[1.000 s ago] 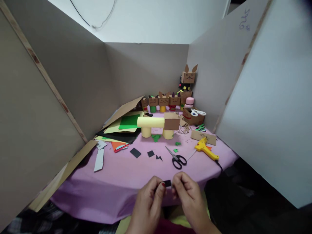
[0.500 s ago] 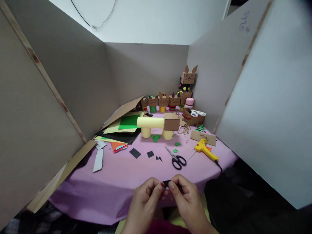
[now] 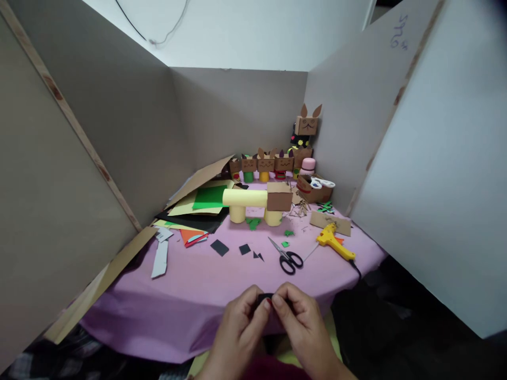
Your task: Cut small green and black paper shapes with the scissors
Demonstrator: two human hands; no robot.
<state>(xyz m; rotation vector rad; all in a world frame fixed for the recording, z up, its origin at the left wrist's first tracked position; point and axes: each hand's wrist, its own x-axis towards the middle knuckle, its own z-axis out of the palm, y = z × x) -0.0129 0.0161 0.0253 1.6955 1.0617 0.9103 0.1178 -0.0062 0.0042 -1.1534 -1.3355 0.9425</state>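
1. Black paper scrap (image 3: 263, 298) sits between the fingertips of both hands, above the near edge of the desk (image 3: 186, 301), which carries a purple cloth.
2. The left hand (image 3: 242, 324) pinches the left end of it; its fingers (image 3: 261, 312) are closed on the scrap, thumb on top.
3. The right hand (image 3: 303, 324) closes on the right end in the same way, so the two thumbs almost touch.
4. The scrap is mostly hidden; its long axis seems to run left to right, from one hand to the other.
5. Both hands are equally near to it, and neither is free.
6. Scissors (image 3: 288, 257) lie just beyond the hands; a yellow glue gun (image 3: 335, 241) is farther right, and loose black scraps (image 3: 219, 247) lie left of the scissors.
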